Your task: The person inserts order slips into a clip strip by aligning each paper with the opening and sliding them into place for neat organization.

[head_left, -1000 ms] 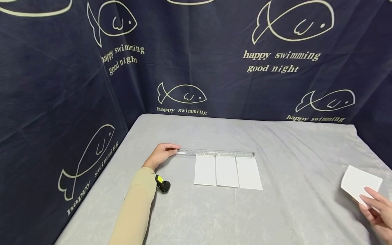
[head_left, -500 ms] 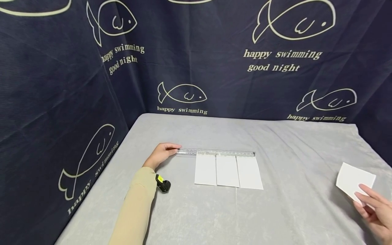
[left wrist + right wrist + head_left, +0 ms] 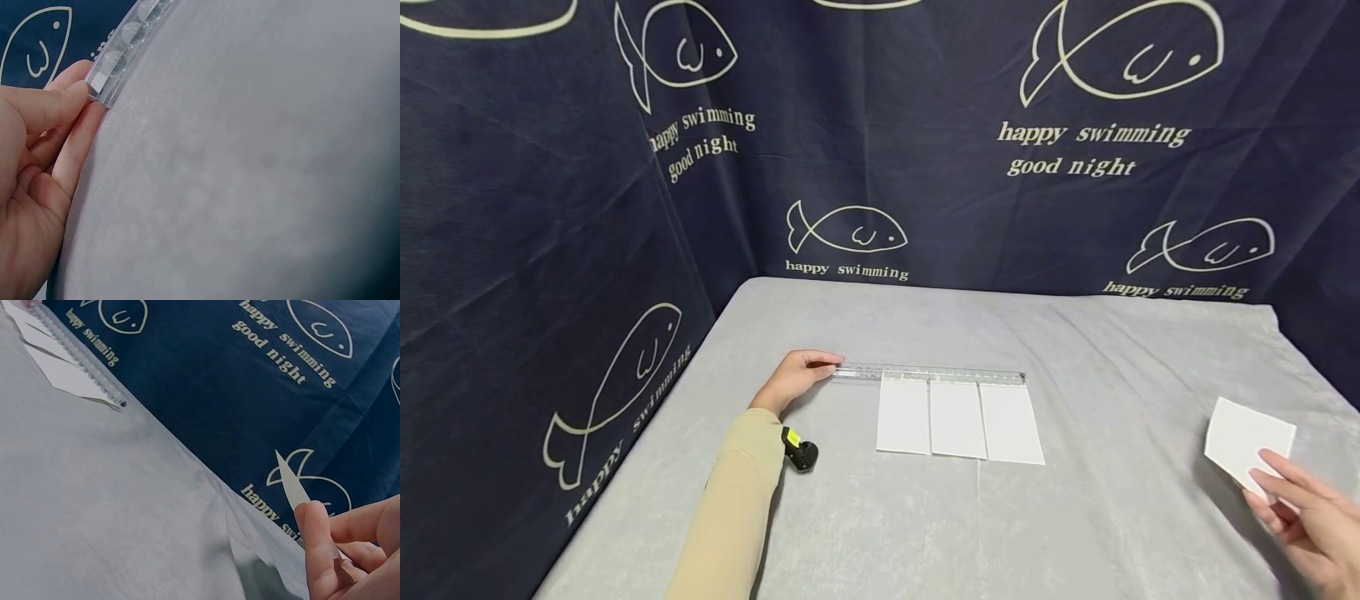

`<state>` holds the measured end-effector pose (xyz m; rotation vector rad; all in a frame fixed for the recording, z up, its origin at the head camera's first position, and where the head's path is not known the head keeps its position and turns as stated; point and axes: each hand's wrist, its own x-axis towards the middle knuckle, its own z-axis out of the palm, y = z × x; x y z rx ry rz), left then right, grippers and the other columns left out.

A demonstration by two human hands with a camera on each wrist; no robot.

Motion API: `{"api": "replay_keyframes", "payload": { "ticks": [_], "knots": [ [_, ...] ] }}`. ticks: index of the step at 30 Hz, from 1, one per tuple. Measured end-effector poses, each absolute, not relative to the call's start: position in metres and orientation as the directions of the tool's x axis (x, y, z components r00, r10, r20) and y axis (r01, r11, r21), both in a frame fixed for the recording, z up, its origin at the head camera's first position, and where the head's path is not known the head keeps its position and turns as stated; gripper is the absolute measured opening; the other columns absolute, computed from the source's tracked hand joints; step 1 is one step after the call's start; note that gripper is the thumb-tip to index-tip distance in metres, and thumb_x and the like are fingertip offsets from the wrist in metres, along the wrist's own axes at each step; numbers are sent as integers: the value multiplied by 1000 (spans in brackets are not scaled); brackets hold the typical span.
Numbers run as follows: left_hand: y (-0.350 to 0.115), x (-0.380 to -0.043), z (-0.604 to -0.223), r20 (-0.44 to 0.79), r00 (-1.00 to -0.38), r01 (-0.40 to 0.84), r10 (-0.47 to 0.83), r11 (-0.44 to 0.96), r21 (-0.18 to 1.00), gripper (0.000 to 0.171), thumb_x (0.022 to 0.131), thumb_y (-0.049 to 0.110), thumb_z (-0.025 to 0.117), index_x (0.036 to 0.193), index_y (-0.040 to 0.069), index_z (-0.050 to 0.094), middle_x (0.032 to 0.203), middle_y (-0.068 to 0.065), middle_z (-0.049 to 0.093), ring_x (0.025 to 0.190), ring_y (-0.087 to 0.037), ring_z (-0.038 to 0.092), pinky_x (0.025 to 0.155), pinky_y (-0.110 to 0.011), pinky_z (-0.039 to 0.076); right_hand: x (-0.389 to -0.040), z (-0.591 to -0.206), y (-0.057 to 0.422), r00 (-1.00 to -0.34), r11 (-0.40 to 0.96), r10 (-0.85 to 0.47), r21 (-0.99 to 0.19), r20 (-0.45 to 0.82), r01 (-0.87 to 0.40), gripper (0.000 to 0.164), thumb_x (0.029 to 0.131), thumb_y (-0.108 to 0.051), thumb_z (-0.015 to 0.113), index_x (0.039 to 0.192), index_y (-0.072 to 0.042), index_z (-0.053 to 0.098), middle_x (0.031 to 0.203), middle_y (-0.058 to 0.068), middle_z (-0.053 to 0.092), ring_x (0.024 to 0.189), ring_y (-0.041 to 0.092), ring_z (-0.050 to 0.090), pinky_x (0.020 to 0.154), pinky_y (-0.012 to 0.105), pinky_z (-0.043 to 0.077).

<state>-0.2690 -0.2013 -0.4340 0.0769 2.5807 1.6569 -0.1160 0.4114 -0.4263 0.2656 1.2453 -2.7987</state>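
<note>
My left hand (image 3: 796,380) pinches the left end of a long, clear ruler-like plastic strip (image 3: 951,376) between thumb and fingers. In the left wrist view, round shapes show along the strip (image 3: 115,61). Three white paper cards (image 3: 904,417) lie side by side on the table, their top edges at the strip; whether they are under it or fixed to it I cannot tell. Over the table's right side, my right hand (image 3: 1307,508) holds another white card (image 3: 1247,437) between thumb and fingers. The right wrist view shows this card (image 3: 291,482) nearly edge-on, tilted up.
Grey cloth (image 3: 1075,533) with a few creases covers the table. Behind and to the left hang dark blue curtains (image 3: 955,217) printed with fish and lettering. A small black device (image 3: 801,452) with a yellow label is at my left wrist.
My right hand has moved left, carrying the white card with it. The left hand, the plastic strip and the three cards have stayed in place.
</note>
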Motion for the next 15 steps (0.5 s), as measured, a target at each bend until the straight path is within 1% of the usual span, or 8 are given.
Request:
{"api": "replay_keyframes", "payload": {
  "ticks": [4, 9, 12, 15],
  "knots": [
    [-200, -268, -433, -20, -997, 14, 74, 432, 902, 20, 86, 11, 66, 105, 12, 73, 117, -5, 63, 115, -23, 50, 101, -39, 33, -116, -427, 405, -984, -651, -5, -747, -176, 137, 38, 95, 8, 42, 97, -12, 74, 87, 2, 61, 76, 15, 64, 69, 24, 53],
    [-200, -268, -433, -39, -997, -6, 69, 420, 908, 22, 86, 10, 66, 107, 10, 72, 119, -6, 61, 118, -22, 49, 103, -38, 32, -116, -428, 399, -985, -621, 3, -773, -171, 132, 40, 95, 8, 41, 99, -14, 74, 89, 0, 56, 74, 12, 60, 70, 24, 53],
    [-200, -269, -433, -46, -997, -13, 67, 424, 905, 23, 86, 10, 66, 109, 9, 71, 121, -7, 60, 119, -23, 48, 103, -38, 31, -115, -425, 393, -982, -584, 17, -800, -185, 141, 40, 95, 7, 42, 98, -17, 74, 85, 1, 53, 70, 12, 58, 67, 24, 53],
    [-200, -270, -434, -51, -997, -19, 65, 426, 905, 22, 86, 10, 66, 108, 10, 71, 121, -6, 61, 118, -22, 48, 103, -38, 31, -114, -421, 386, -982, -560, 17, -816, -189, 147, 40, 95, 7, 42, 98, -18, 74, 80, 4, 54, 66, 13, 58, 64, 25, 53]
  ]
}}
